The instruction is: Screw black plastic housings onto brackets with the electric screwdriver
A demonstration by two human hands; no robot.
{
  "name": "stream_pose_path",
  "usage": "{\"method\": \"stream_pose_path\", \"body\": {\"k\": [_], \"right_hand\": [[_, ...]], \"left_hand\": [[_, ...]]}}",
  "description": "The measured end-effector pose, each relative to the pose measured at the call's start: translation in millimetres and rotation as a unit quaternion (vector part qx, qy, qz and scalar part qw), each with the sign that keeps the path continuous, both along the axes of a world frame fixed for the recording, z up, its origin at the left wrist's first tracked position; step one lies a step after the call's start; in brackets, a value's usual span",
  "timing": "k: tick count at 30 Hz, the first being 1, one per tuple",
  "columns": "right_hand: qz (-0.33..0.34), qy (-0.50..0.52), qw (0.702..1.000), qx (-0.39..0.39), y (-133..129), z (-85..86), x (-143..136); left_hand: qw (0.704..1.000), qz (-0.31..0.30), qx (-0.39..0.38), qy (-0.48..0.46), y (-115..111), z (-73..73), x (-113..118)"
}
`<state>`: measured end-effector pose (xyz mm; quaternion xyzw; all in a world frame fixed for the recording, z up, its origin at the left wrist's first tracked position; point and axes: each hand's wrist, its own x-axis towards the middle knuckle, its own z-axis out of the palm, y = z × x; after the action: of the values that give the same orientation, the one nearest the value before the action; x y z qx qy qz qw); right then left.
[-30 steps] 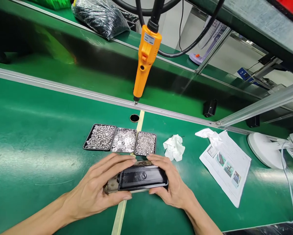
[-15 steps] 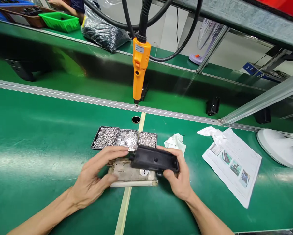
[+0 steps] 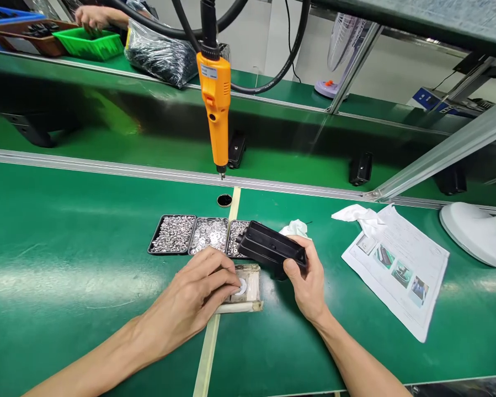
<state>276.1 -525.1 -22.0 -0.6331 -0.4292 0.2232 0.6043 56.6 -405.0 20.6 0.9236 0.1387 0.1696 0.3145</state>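
My right hand (image 3: 308,281) grips a black elongated housing (image 3: 268,245) by its right end, tilted above the table. My left hand (image 3: 202,286) is over a worn, light-coloured fixture block (image 3: 254,284), its fingertips pinched at a small round silver disc (image 3: 241,286) on the block. The palm and fingers cover the block's left part. Behind the hands stand three black trays of small metal parts: the left tray (image 3: 173,234), the middle tray (image 3: 209,234) and the right tray (image 3: 233,242), which the housing partly hides.
An orange electric screwdriver (image 3: 217,110) hangs above the trays. A small dark round cap (image 3: 224,200) lies behind them. To the right are crumpled tissue (image 3: 296,228), a printed sheet (image 3: 400,270) and a white round base (image 3: 471,234). Another person's hand reaches into a green bin (image 3: 92,44).
My left hand has moved right across the block and closed its fingertips at the disc. The housing has been raised off the block and turned in my right hand. The other person's hand now reaches the green bin.
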Motion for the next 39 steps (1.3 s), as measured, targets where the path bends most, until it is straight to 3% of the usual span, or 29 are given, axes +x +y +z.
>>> {"method": "stream_pose_path", "body": {"k": [5,12,17,20,22,26,31,34,39], "right_hand": [[-0.002,0.007,1.000,-0.008,0.1,0.2,1.1],[-0.014,0.003,1.000,-0.015,1.0,2.6,-0.5],[-0.020,-0.020,1.000,-0.011,-0.3,4.5,1.4],[-0.026,-0.030,0.999,-0.007,-4.0,7.5,2.0],[-0.005,-0.030,1.000,-0.002,-7.3,10.2,-0.2],[0.101,-0.021,0.995,0.013,-12.1,13.9,-11.5],[0.193,-0.080,0.978,0.008,-11.6,13.1,-23.3],[0.214,-0.134,0.968,0.007,-11.7,11.2,-22.6],[0.243,-0.171,0.955,-0.011,-14.5,9.7,-15.4]], "left_hand": [[0.999,0.000,0.012,0.036,-4.8,2.8,1.4],[0.999,0.041,0.017,0.001,-15.4,-4.7,1.2],[0.999,0.024,0.019,-0.025,-0.9,0.4,-6.0],[0.995,0.052,0.036,-0.080,12.8,2.8,-15.3],[0.988,0.086,0.025,-0.129,19.4,-0.3,-22.5],[0.974,0.124,-0.059,-0.178,22.9,-13.2,-35.3],[0.978,0.056,-0.111,-0.170,17.3,-22.8,-42.1],[0.985,0.022,-0.098,-0.142,13.2,-24.0,-40.8],[0.994,0.015,-0.075,-0.080,8.2,-23.5,-39.0]]}}
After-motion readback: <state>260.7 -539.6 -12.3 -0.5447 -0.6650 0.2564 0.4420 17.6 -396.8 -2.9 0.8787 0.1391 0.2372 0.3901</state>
